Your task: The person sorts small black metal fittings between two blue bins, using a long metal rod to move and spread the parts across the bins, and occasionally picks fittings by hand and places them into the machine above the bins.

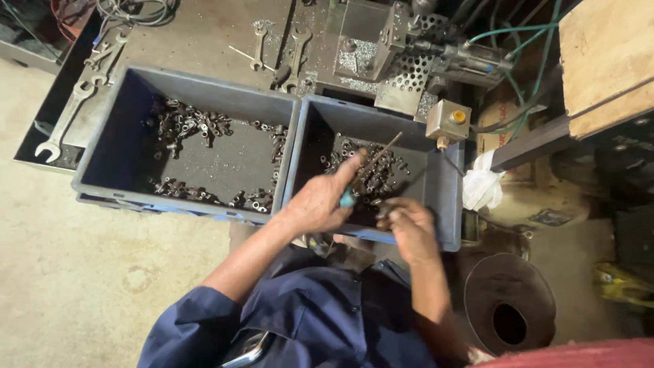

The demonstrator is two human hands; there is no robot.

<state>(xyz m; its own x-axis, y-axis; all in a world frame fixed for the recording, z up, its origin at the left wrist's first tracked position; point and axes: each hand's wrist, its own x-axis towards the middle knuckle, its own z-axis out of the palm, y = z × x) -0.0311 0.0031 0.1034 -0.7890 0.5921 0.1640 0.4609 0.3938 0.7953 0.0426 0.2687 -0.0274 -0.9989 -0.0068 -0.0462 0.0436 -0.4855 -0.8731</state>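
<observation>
Grey plastic walls of the right-hand bin (446, 204) frame both my hands, and I judge I am in the middle of sorting through the small metal fittings (371, 174) heaped on its floor. My left hand (320, 201) is wrapped around a blue-handled tool (364, 170), a thin dark shaft that points toward one o'clock and lies over the heap. My right hand (409, 221) is curled narrow at the near edge of the heap, fingertips pinched on what looks like one small fitting, though I cannot tell for sure. The heap sits at twelve o'clock from that hand, touching the tool's shaft. Next, I reckon, calls for steadying the piece against the tool tip. At nine o'clock the left-hand bin (88, 174) holds more scattered fittings (187, 126).
</observation>
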